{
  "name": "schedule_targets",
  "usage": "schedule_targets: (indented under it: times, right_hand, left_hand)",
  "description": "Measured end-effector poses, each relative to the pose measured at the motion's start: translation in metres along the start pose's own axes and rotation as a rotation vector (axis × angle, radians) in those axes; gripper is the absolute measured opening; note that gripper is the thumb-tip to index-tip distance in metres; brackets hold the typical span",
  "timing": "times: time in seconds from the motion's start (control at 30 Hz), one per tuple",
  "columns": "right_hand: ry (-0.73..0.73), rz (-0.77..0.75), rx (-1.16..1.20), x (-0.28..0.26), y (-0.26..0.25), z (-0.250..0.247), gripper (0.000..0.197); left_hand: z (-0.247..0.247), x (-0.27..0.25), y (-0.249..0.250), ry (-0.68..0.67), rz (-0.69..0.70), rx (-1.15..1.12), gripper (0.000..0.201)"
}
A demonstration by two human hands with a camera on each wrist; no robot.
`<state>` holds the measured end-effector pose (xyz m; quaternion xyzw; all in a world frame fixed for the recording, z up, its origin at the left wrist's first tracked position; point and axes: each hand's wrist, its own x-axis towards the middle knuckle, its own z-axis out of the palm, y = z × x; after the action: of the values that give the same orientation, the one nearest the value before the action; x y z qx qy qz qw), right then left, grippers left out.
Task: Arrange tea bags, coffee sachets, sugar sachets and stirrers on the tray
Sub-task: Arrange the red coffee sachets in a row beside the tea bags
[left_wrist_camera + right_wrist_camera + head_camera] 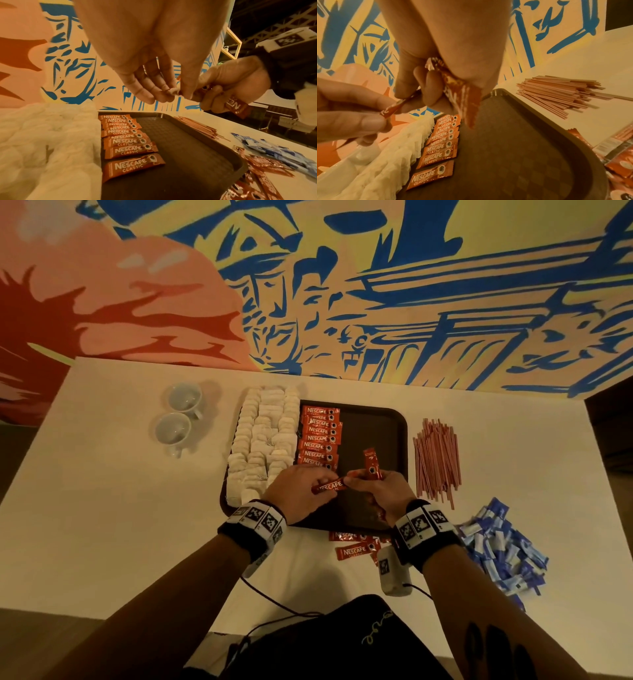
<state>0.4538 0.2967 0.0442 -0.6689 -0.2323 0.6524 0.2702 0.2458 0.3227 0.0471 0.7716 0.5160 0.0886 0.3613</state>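
A dark tray (376,436) carries white tea bags (263,440) on its left and a column of red coffee sachets (320,438) beside them. Above the tray's near part, my left hand (317,486) pinches one end of a coffee sachet (329,485). My right hand (359,482) pinches its other end and also grips a small bunch of coffee sachets (464,100), one sticking up (372,465). In the right wrist view the shared sachet (392,108) spans both hands. Pink stirrers (436,457) and blue sugar sachets (503,549) lie on the table right of the tray.
Two white cups (178,416) stand left of the tray on the white table (102,491). Loose coffee sachets (352,551) lie by the tray's near edge. A painted wall runs along the table's far edge. Cables trail near the front edge.
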Motion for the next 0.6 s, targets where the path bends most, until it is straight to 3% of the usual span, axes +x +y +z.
schedule_targets:
  times: [0.1, 0.27, 0.6]
  right_hand:
    - [0.02, 0.043, 0.022, 0.006, 0.002, -0.003, 0.022]
    - [0.031, 0.121, 0.099, 0.015, 0.007, -0.01, 0.022]
    - [-0.023, 0.155, 0.136, 0.018, 0.015, -0.021, 0.035]
  left_hand:
    - [0.003, 0.005, -0.013, 0.007, -0.021, 0.053, 0.032]
    - [0.017, 0.007, -0.045, -0.095, -0.145, 0.226, 0.032]
    - [0.045, 0.017, -0.058, -0.178, 0.015, 0.503, 0.034]
